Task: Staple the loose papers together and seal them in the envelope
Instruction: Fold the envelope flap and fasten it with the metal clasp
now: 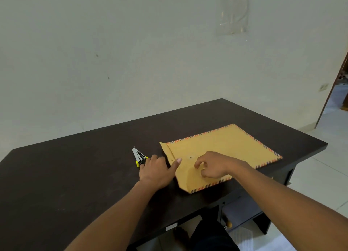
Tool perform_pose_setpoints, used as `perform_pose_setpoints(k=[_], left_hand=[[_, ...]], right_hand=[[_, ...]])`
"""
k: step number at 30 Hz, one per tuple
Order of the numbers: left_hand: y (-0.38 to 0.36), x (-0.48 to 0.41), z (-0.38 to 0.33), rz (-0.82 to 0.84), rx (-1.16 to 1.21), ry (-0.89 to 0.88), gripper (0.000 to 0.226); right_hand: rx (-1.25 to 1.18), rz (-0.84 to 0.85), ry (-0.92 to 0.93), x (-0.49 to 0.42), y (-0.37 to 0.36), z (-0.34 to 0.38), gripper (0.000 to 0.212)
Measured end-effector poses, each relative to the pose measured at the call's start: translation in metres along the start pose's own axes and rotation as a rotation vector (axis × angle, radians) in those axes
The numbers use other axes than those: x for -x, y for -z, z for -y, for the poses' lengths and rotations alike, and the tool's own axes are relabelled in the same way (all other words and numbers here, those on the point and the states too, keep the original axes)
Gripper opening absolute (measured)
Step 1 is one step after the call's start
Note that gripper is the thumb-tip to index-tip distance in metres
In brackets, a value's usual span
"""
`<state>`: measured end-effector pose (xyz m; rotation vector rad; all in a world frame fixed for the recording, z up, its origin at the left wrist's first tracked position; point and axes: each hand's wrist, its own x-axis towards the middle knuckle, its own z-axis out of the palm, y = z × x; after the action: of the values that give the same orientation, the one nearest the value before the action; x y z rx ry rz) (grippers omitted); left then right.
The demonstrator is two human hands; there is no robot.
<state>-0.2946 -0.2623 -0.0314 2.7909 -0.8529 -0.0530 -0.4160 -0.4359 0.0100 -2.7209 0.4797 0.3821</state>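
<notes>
Looking across the dark table (75,175) from its left side, most of that end is bare, and the first thing you hit is the stapler (139,157), silver and black with a yellow tip, lying toward the middle and well back from the near edge. It looks to be splayed open, but it's small in view so I can't swear to that

Just right of it is the left hand (156,172), flat on the table, fingers loosely spread and holding nothing. Its far fingers reach the stapler's yellow end, and the thumb (178,161) is pressed on the left short edge of the envelope (226,147), right on the flap strip. The envelope is a big tan one with a red and dark striped border, lying on the right half of the table, with its near corner close to the near edge

The right hand (211,166) sits on the near left part of the envelope, fingers curled in, maybe pinching at the paper, can't tell for sure. No loose papers showing anywhere, so my guess is they're already stapled and inside, though nothing shows them

So it reads like the sealing step. The flap end seems to be folded over but I can't tell if it's stuck down. Next move probably needs the thumb to pin that edge while the other hand runs along the fold and presses it shut
</notes>
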Motion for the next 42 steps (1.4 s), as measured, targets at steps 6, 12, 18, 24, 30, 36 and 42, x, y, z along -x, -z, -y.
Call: perform_pose_setpoints(k=[6, 12, 18, 24, 30, 36, 42], left_hand=[[0.007, -0.011, 0.004, 0.067, 0.076, -0.090, 0.041], [0.013, -0.027, 0.011, 0.002, 0.099, -0.107, 0.035], [0.016, -0.032, 0.000, 0.016, 0.176, -0.181, 0.025], [-0.007, -0.020, 0.018, 0.005, 0.119, -0.300, 0.031], [-0.016, -0.014, 0.033, -0.042, 0.258, -0.394, 0.032], [-0.022, -0.020, 0.039, -0.048, 0.268, -0.485, 0.037], [-0.032, -0.018, 0.044, -0.202, 0.359, -0.496, 0.029]], right_hand=[[-0.158, -0.193, 0.047, -0.010, -0.005, 0.013, 0.037], [0.156, -0.077, -0.096, -0.010, -0.009, -0.011, 0.055], [-0.049, -0.165, -0.205, -0.015, -0.023, -0.002, 0.061], [-0.295, -0.064, -0.230, -0.012, -0.017, 0.009, 0.044], [-0.112, -0.533, 0.000, -0.030, -0.011, 0.003, 0.003], [0.081, -0.603, 0.150, -0.065, -0.003, 0.009, 0.016], [-0.107, -0.405, 0.001, -0.099, -0.011, 0.020, 0.021]])
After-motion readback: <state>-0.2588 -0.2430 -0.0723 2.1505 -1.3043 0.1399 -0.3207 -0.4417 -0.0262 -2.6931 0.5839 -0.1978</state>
